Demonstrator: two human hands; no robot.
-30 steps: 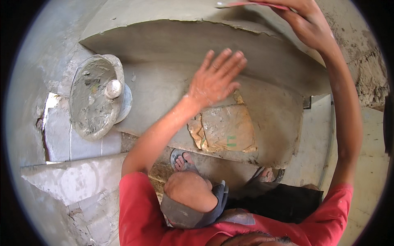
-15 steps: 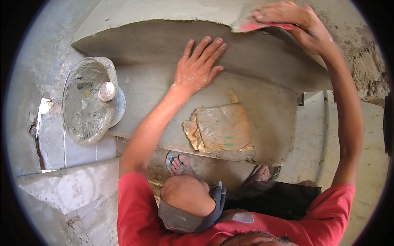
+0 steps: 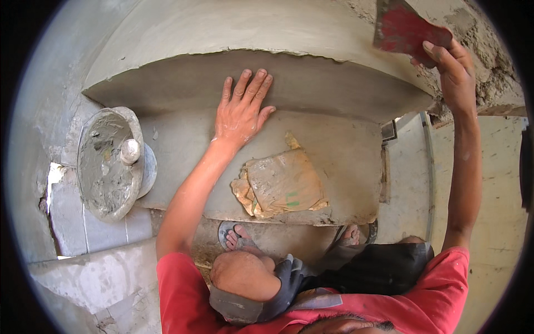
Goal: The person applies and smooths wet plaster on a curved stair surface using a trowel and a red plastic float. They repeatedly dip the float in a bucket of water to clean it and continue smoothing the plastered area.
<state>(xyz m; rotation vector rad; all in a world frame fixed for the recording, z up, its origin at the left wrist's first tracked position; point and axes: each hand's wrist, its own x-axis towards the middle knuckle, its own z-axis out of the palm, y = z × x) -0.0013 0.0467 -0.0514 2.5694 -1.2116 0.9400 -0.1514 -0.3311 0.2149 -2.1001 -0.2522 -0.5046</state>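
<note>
My left hand (image 3: 243, 111) lies flat with its fingers spread against the smooth grey riser (image 3: 328, 83) of a plastered step. Up at the far right, my right hand (image 3: 457, 78) grips a flat red scraper (image 3: 410, 30) by its narrower end. The scraper's wide edge points away from me, above the upper plastered surface (image 3: 261, 28). A folded, cement-stained paper sack (image 3: 286, 181) rests on the step's tread (image 3: 350, 161), nearer to me than my left hand.
At the left end of the step stands a basin (image 3: 136, 189) of wet grey mortar (image 3: 105, 156), with a pale rounded knob (image 3: 130, 151) at its side. Rough, crumbly masonry (image 3: 492, 72) shows at the far right. My sandalled feet (image 3: 239, 236) are below the step's near edge.
My right hand has moved right with the scraper, away from the riser's upper edge, and turned the blade upward. My left hand stays spread on the riser. The whole view has shifted slightly.
</note>
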